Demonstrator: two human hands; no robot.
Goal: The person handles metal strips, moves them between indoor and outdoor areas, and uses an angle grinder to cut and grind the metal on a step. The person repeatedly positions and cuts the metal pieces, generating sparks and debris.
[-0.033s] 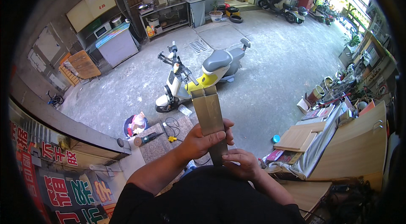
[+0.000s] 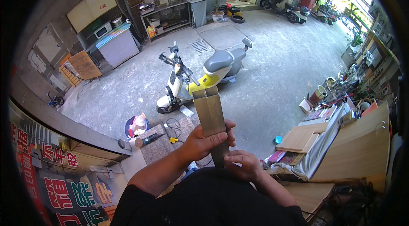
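Observation:
A long bronze-coloured metal profile point(image 2: 208, 113) is held up in front of my body, its far end showing a folded, partly hollow section. My left hand point(image 2: 208, 140) wraps round its middle, the thumb lying across the face towards me and fingertips showing on the right side. Close to the near end, my right hand point(image 2: 243, 164) grips the profile's right edge with its fingers; part of that grip is hidden. Below and left of my left hand, an angle grinder point(image 2: 149, 139) lies on a speckled stone slab point(image 2: 149, 154). A dark cable with a yellow connector point(image 2: 173, 140) lies beside it.
A white and yellow electric scooter point(image 2: 208, 80) stands ahead on the concrete floor. Left of it is a tub of rags point(image 2: 137, 124). Wooden boards point(image 2: 298, 138) and a blue-rimmed cup point(image 2: 277, 140) lie to the right. A sign panel point(image 2: 64, 183) stands at near left.

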